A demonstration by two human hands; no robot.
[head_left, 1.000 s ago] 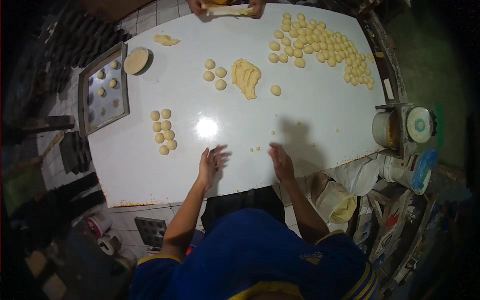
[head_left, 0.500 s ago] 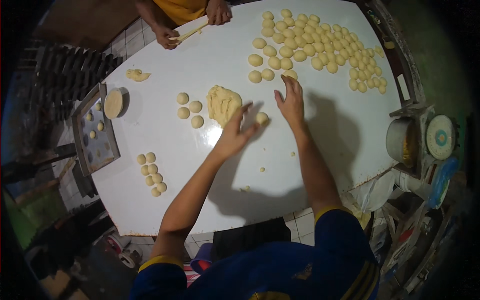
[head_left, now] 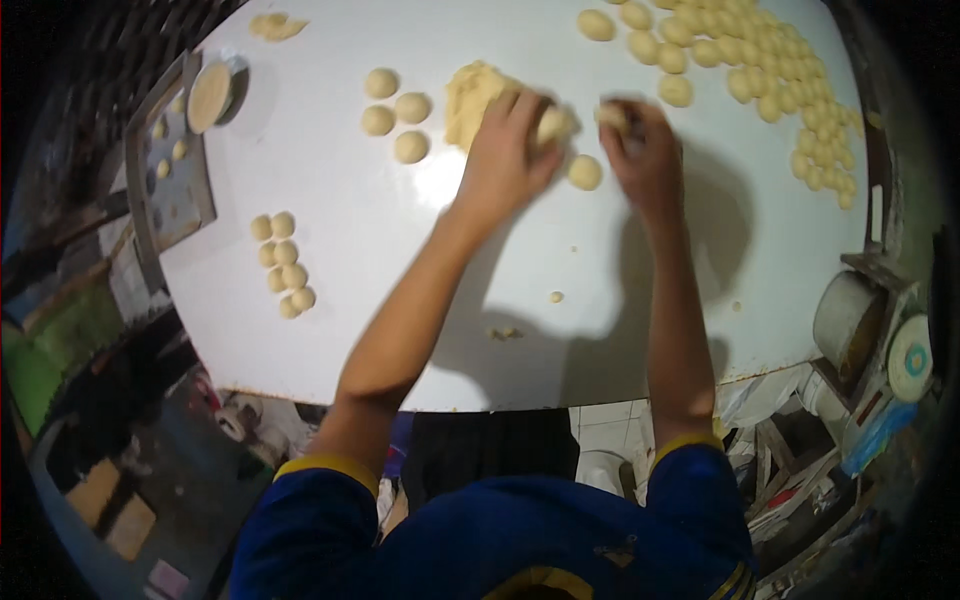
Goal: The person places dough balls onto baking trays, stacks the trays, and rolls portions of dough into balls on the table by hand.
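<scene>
My left hand (head_left: 512, 150) is closed round a pale dough ball (head_left: 553, 125), just right of the big dough lump (head_left: 472, 100), which it partly covers. Between the fingertips of my right hand (head_left: 645, 155) is another dough ball (head_left: 612, 116), somewhat blurred. A single dough ball (head_left: 584, 172) rests on the white table (head_left: 370, 280), between and slightly below the two hands. To the left of the lump sits a small group of dough balls (head_left: 410, 147).
Many dough balls (head_left: 740, 50) crowd the far right. A paired row of balls (head_left: 284, 252) lies at left, near a baking tray (head_left: 190, 215) and a round bowl (head_left: 210, 97). A dough scrap (head_left: 277, 26) is far left. A metal pot (head_left: 845, 318) and a dial scale (head_left: 910, 358) stand at right.
My right hand has moved from the ball cluster's edge toward my left hand, now with a ball. My left hand has closed on a ball. The view shifted; another person's hands left it.
</scene>
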